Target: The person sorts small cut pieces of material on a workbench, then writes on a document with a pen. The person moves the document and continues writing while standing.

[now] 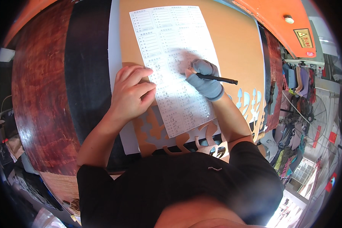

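A long white sheet of printed labels [171,41] lies on a tan sheet of material [235,49]. Handwriting fills several of its lower label boxes. My right hand [206,79], in a grey fingerless glove, grips a black pen [226,80] with the tip end down at the middle of the label sheet; the tip itself is hidden by the fingers. My bare left hand [133,89] rests at the sheet's left edge, fingers bent but apart, fingertips touching the paper. Cut-out shapes [182,142] leave gaps in the tan material's near edge.
Under the tan material lies a pale board [116,45] on a black strip [85,57]. A reddish-brown wooden surface [40,95] extends left. An orange machine housing [269,19] spans the far right. Coloured scraps [302,81] hang beyond, near a fan [315,114].
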`<state>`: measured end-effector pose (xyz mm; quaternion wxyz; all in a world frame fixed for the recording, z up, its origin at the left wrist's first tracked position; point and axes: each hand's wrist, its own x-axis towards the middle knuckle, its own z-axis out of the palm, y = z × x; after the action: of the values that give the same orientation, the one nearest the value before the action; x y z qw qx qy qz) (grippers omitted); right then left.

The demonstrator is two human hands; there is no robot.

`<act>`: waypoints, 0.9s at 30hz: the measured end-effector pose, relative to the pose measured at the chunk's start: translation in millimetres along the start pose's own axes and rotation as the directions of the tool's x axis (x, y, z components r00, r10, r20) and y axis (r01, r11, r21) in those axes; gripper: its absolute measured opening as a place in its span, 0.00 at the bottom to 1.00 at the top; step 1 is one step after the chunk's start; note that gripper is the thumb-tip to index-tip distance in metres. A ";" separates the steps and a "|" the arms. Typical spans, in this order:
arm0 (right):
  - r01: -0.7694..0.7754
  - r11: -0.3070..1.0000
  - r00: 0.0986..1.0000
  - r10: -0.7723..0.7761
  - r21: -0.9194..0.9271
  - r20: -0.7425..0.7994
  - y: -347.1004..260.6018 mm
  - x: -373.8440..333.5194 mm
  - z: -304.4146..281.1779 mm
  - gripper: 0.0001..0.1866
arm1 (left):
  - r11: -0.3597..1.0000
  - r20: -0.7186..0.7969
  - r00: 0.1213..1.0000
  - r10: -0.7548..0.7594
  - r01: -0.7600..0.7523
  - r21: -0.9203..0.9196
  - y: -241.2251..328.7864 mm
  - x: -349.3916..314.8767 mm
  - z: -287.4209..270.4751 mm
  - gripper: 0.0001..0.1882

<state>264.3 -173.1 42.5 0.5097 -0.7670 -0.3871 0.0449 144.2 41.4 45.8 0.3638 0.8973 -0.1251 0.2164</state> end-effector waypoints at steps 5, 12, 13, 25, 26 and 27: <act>-0.098 0.995 0.995 0.097 0.036 0.027 1.0 -1.6 -0.6 0.05 | 1.000 -0.006 1.000 0.001 -0.001 -0.002 0.0 0.0 0.9 0.03; -0.104 0.771 0.960 0.243 0.629 -0.139 10.3 4.9 -7.4 0.07 | 1.000 -0.035 0.999 0.009 -0.009 0.001 -0.1 0.1 1.6 0.01; -0.131 0.670 0.938 0.322 0.731 -0.127 12.1 7.5 -11.9 0.07 | 1.000 -0.035 0.999 0.011 -0.011 -0.002 -0.2 0.4 1.7 0.01; -0.218 0.917 0.916 0.310 0.334 -0.254 26.5 10.9 -37.4 0.10 | 1.000 -0.025 1.000 0.005 -0.005 0.001 1.6 1.3 0.9 0.02; -0.142 0.935 0.936 0.233 0.325 -0.262 27.1 11.2 -33.2 0.11 | 1.000 -0.030 1.000 0.008 -0.008 0.005 1.4 1.8 1.1 0.02; -0.132 0.908 0.944 0.237 0.399 -0.228 27.7 12.2 -29.6 0.11 | 1.000 -0.031 0.999 0.009 -0.009 0.006 1.5 1.9 1.6 0.02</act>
<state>301.6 -192.4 38.0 0.6893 -0.6865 -0.2229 0.0617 145.7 39.1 46.6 0.3621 0.8944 -0.1228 0.2322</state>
